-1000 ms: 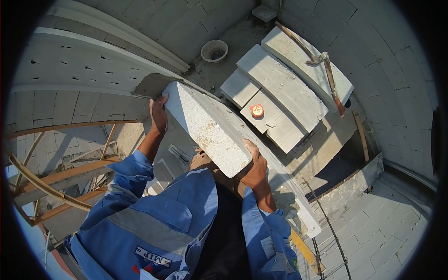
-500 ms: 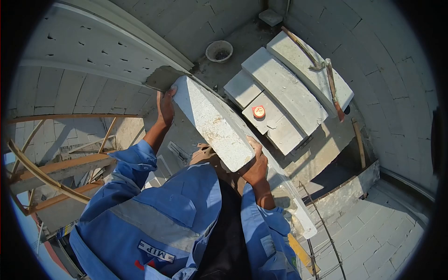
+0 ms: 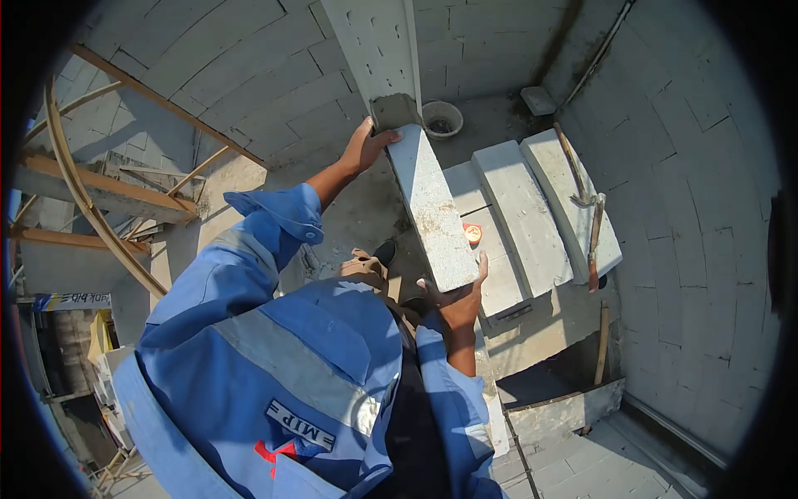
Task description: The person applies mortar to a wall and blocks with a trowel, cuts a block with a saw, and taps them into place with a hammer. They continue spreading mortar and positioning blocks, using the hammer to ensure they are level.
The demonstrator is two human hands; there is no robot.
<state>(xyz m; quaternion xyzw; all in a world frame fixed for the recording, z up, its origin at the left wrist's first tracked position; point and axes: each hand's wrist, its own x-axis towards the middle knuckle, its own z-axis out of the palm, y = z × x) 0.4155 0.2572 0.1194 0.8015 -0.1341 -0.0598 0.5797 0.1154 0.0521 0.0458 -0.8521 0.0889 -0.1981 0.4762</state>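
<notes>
A pale grey lightweight concrete block [image 3: 432, 212] is held lengthwise between my two hands. My left hand [image 3: 366, 150] grips its far end, thumb over the upper face. At the near end, my right hand [image 3: 462, 306] clasps the corner, with the fingers up the right side and part of the grip hidden below. Just beyond the far end is a patch of grey mortar [image 3: 394, 108] on a pale ledge [image 3: 371, 41] with small slots. Whether the block touches the mortar is not plain.
Several concrete blocks [image 3: 525, 220] lie at right, a red tape measure [image 3: 473, 234] on one. On the outermost rest a hammer [image 3: 573, 166] and another wooden-handled tool [image 3: 595, 245]. A bucket [image 3: 442, 119] stands behind. A dark floor opening [image 3: 553, 374] lies lower right; timber framing [image 3: 108, 187] is left.
My view has turned, so the ledge and stacked blocks sit differently in frame. The block now points more straight ahead, its far end by the mortar. Both hands keep hold of it.
</notes>
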